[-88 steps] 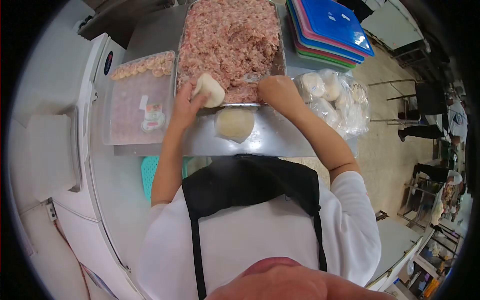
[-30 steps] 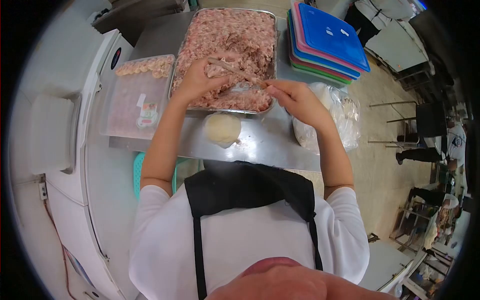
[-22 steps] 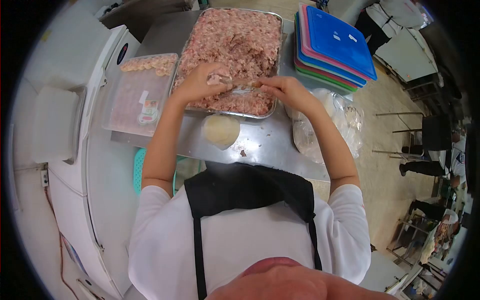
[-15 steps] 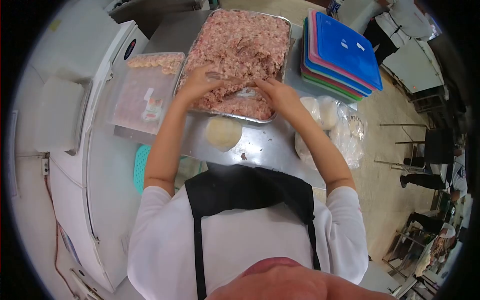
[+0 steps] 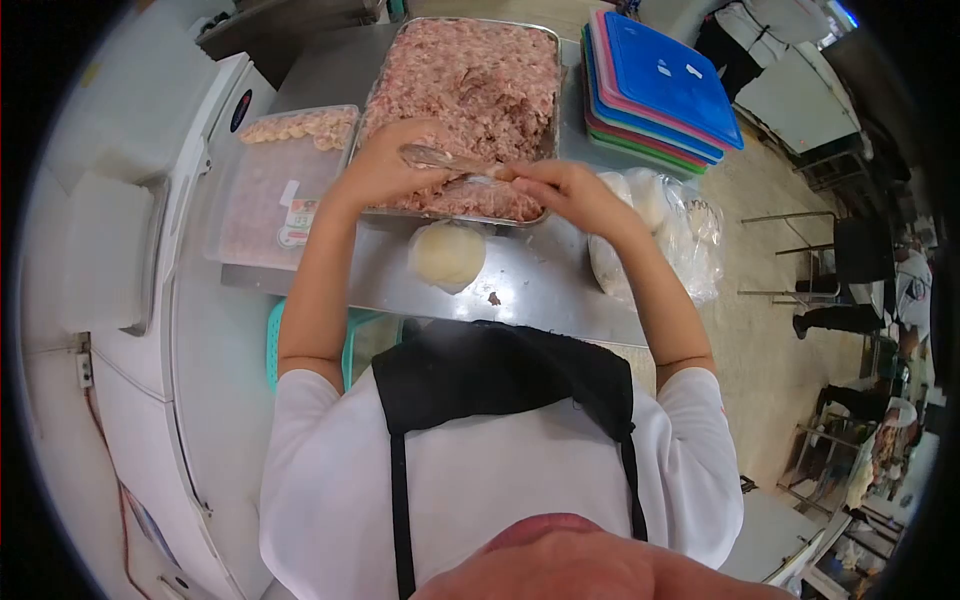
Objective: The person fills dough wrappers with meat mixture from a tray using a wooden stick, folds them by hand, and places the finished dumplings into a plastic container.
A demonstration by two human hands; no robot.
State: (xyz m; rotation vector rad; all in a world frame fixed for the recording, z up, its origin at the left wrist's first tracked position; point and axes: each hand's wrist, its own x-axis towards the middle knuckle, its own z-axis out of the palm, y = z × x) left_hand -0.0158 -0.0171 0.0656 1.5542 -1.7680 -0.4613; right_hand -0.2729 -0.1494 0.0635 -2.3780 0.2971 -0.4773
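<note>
A large metal tray (image 5: pixel 385 80) of raw ground meat (image 5: pixel 470 65) lies in front of me. My right hand (image 5: pixel 565 190), above the tray's near right corner, grips the handle of a spoon (image 5: pixel 435 157) that points left. The spoon's broad end is beside my left hand (image 5: pixel 385 170). That hand is curled over the tray's near left part, and whatever it holds is hidden by its back. Just below the tray, on the metal table (image 5: pixel 380 265), lies a stack of round pale dough wrappers (image 5: pixel 449 254).
At left, a clear plastic container (image 5: pixel 270 195) holds rows of small pale pieces. Coloured lids (image 5: pixel 670 80) are stacked at the back right, with plastic bags of pale rounds (image 5: pixel 675 235) nearer. A white freezer (image 5: pixel 210 330) stands at left. Other people are far right.
Both hands have lifted slightly from the meat toward me. The spoon now shows plainly between them, its broad end by the left hand. The camera view has shifted slightly.
</note>
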